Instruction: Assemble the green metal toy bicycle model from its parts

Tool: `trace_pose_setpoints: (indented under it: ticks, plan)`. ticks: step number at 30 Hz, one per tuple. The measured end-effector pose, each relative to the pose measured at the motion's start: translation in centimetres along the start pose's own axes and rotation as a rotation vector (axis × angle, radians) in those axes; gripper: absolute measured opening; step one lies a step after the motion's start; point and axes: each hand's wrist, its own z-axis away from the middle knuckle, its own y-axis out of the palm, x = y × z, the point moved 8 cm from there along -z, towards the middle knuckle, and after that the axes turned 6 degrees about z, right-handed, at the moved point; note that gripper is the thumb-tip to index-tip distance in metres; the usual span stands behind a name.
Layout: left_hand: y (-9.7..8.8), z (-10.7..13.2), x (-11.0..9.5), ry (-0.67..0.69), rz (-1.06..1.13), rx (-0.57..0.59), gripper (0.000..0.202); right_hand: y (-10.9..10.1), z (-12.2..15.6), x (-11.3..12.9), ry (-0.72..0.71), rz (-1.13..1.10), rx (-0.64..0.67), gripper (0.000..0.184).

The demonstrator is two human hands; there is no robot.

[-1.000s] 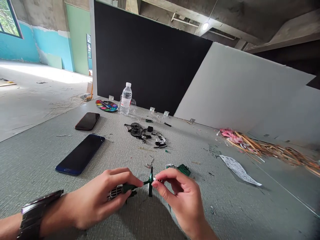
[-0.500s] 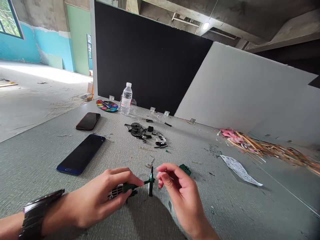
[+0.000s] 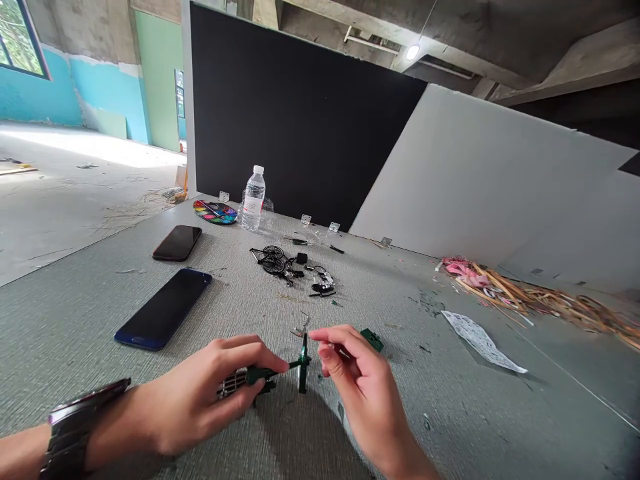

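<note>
My left hand is closed around a small green and silver model piece with a dark wheel-like part at its tip, held just above the grey table. My right hand hovers right beside that tip, thumb and fingers curled in a pinch near it; whether anything small sits between them I cannot tell. A loose green part lies just behind my right hand. A watch is on my left wrist.
A blue phone and a dark phone lie to the left. A black model bicycle with loose parts, a water bottle and a paint palette sit further back. Printed paper and wood scraps lie at right.
My right hand let go of the tip of the model piece, drew back slightly and rose, fingers still pinched. The left hand kept its grip and barely moved.
</note>
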Motion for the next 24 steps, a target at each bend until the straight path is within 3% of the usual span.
trace_pose_setpoints:
  ticks: [3, 8, 15, 24]
  plan:
    - [0.0, -0.1, 0.0, 0.001, 0.009, 0.003, 0.029, 0.1, 0.3, -0.1, -0.064, 0.04, 0.014, 0.025]
    - [0.1, 0.1, 0.0, 0.0, 0.015, 0.014, 0.028, 0.3, 0.6, -0.5, -0.051, -0.02, 0.012, 0.028]
    - [0.1, 0.0, 0.1, 0.007, 0.026, 0.018, 0.03, -0.1, 0.3, 2.6, -0.254, 0.068, -0.002, 0.023]
    - [0.0, 0.0, -0.1, 0.007, 0.03, -0.01, 0.027, 0.1, 0.7, 3.5, -0.377, 0.188, 0.034, 0.023]
